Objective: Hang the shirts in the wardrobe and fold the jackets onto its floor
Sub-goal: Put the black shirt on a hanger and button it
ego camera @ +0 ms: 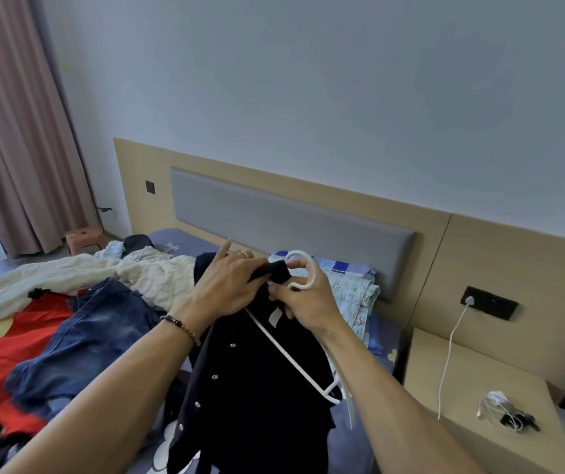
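A black shirt (253, 388) with silver snap buttons hangs in front of me over the bed. A white plastic hanger (308, 268) sits inside it, its hook sticking up above the collar and one arm showing across the open front. My left hand (229, 285) pinches the black collar fabric near the hook. My right hand (308, 302) grips the hanger's neck just below the hook, together with the collar. The wardrobe is out of view.
The bed (366, 443) carries a heap of clothes: a denim jacket (89, 340), a red garment (34, 323), a cream knit (79, 278), a floral cloth (352, 295). A nightstand (472, 388) with cables stands on the right below a wall socket (489, 302).
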{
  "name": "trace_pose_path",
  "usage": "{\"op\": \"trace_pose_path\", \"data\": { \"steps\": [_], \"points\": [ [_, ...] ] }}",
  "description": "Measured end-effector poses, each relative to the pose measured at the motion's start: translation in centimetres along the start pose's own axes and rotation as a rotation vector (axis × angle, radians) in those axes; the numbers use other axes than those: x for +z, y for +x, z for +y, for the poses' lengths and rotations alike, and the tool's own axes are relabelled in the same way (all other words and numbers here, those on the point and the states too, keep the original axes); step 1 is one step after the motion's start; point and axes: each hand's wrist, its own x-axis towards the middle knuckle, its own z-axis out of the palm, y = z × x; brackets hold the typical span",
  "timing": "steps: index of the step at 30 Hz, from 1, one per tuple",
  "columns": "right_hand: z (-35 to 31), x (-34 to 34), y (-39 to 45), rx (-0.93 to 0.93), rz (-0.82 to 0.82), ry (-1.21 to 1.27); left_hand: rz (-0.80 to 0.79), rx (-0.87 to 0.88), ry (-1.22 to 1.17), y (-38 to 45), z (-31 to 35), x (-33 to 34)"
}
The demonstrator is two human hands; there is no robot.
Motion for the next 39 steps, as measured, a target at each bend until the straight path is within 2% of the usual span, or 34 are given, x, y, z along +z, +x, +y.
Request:
{"op": "trace_pose_path", "data": {
  "steps": [4,6,9,12,14,17,19,24,26,29,31,33,34,37,39],
  "points": [
    [0.5,-2.8,-1.4,0.16,-0.261,0.171,0.054,0.112,0.145,-0.3,-0.4,-0.6],
    [1.5,-4.8,-1.7,0.299,-0.292,0.199,0.146,0.163,0.17,-0.6,-0.4,-0.5],
    [2.8,-6.4,-1.8,0.489,-0.298,-0.161,0.196,0.213,0.205,-0.5,0.3,-0.5],
    [3.2,-6.3,-1.9,0.583,-0.361,-0.334,0.233,0.287,0.27,-0.4,1.4,-1.1],
    [3.4,-6.0,-1.8,0.513,-0.252,-0.477,0.247,0.296,0.317,-0.5,1.6,-1.8],
    [4.2,-5.4,-1.4,0.265,0.1,-0.892,0.261,0.243,0.357,-1.2,1.3,-2.3],
    [4.1,-5.4,-2.0,0.135,0.255,-1.079,0.273,0.161,0.352,-1.8,0.7,-2.7],
    [4.2,-6.9,-4.0,0.096,0.243,-1.178,0.303,-0.111,0.387,-3.2,-1.2,-4.3],
    [3.8,-7.0,-3.6,0.122,0.143,-1.169,0.28,-0.171,0.404,-3.5,-1.3,-4.3],
    [2.6,-7.3,-2.4,0.334,-0.085,-1.14,0.237,-0.237,0.408,-3.9,-1.0,-3.8],
    [1.6,-7.4,-2.3,0.419,-0.137,-1.201,0.223,-0.272,0.408,-4.1,-0.5,-3.4],
    [0.5,-7.0,-2.6,0.407,-0.108,-1.234,0.223,-0.299,0.41,-4.2,0.1,-3.0],
    [0.1,-6.8,-2.6,0.373,-0.094,-1.145,0.218,-0.317,0.414,-4.2,0.5,-2.8],
    [-1.0,-5.2,-3.1,0.224,-0.077,-0.518,0.184,-0.406,0.392,-4.2,1.3,-2.3],
    [-2.1,-3.9,-3.6,0.038,0.002,-0.369,0.185,-0.483,0.3,-4.1,1.4,-2.3]
  ]
}}
